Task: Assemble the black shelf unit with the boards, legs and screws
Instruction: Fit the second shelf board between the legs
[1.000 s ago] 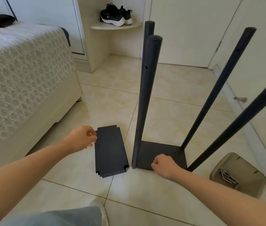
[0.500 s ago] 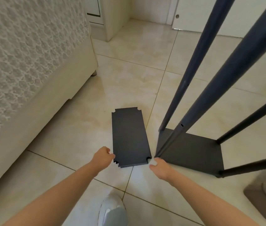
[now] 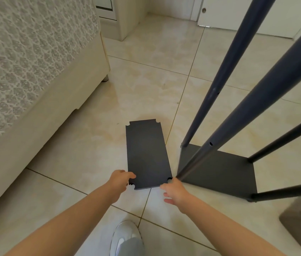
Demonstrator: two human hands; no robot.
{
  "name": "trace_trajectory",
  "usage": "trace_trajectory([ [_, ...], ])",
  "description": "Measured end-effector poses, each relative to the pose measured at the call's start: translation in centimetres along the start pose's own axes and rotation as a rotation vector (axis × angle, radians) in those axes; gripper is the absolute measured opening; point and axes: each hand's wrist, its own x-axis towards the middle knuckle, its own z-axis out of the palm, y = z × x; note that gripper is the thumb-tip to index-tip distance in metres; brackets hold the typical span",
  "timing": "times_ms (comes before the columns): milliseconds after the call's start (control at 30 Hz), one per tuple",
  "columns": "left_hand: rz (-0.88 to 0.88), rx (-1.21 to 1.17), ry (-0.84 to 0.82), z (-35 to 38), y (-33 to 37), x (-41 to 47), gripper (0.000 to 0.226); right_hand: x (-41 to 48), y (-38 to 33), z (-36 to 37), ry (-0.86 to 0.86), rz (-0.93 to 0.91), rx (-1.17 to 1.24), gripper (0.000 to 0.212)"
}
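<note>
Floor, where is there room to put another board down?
Bare tiles lie between the bed and the loose board, and beyond it toward the door. Crowded: the thin gap between board and shelf frame, and the near end by the left hand and right hand.

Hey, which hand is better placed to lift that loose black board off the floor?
Left. The left hand curls over the near left corner of the board, while the right hand sits just beside the near right corner, fingers spread, gripping nothing.
</note>
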Motion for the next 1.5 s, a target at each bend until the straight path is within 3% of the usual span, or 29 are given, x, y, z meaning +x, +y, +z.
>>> trace_trajectory([
  [300, -0.022, -0.160, 0.109, -1.8, 0.4, 0.1, 0.026, -0.8, -1.0, 1.1, 0.001, 0.127, 0.506, 0.034],
  [433, -0.021, -0.169, 0.047, -2.3, 1.4, -1.1, 0.033, -1.9, -1.9, 1.1, -0.005, 0.105, 0.729, 0.040],
  [567, 0.015, -0.230, -0.027, -2.7, 2.8, -3.2, 0.030, -4.0, -3.4, 0.8, -0.108, 0.062, 0.858, 0.031],
  [667, 0.052, -0.301, -0.037, -3.4, 3.7, -5.1, 0.026, -6.1, -5.1, 0.4, -0.169, 0.009, 0.852, 0.029],
  [833, 0.135, -0.444, -0.108, -5.1, 5.3, -9.7, 0.020, -11.5, -7.9, -0.9, -0.232, -0.023, 0.868, 0.008],
  [1000, 0.250, -0.526, -0.165, -7.6, 7.9, -14.4, 0.026, -17.5, -9.8, -2.5, -0.315, -0.099, 0.813, 0.022],
  [1167, 0.361, -0.621, -0.090, -10.8, 11.8, -19.8, 0.029, -25.5, -11.0, -5.9, -0.356, -0.186, 0.675, 0.017],
  [1333, 0.440, -0.593, -0.019, -13.2, 13.8, -24.8, 0.039, -32.4, -10.6, -10.7, -0.321, -0.268, 0.498, 0.021],
  [1500, 0.442, -0.440, -0.115, -13.3, 14.1, -30.3, 0.024, -38.1, -8.5, -15.7, -0.274, -0.327, 0.364, 0.028],
])
